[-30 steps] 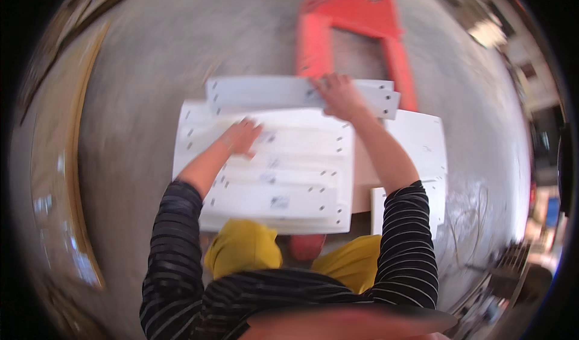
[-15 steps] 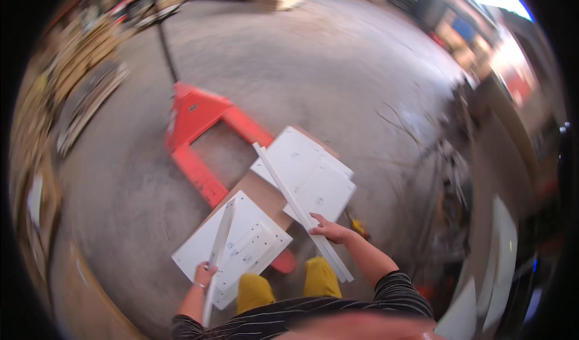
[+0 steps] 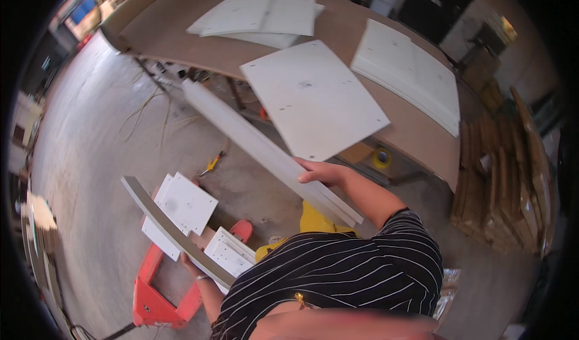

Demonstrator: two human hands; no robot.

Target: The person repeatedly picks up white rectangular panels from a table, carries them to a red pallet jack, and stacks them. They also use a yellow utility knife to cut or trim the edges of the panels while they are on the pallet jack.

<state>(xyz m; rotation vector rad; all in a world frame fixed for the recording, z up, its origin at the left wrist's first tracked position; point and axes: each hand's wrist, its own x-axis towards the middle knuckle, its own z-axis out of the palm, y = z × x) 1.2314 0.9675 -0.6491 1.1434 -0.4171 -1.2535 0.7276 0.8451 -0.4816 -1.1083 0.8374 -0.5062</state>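
My right hand grips long narrow white boards, at least two laid together, held slanting before the table edge. Lower down, my left hand is closed round another long narrow board, greyish on the side that shows. Part of that hand is hidden behind the board. Beyond the right-hand boards, a white drilled panel lies on the brown table and sticks out over its near edge.
More white panels lie at the table's far left, and a white stack to the right. A red pallet jack stands lower left beside white panels. A yellow-handled tool is on the floor. Flat cardboard leans at right.
I have turned to the right, so the table with white panels now faces me and the pallet jack has shifted to the lower left. Both hands still hold their boards.
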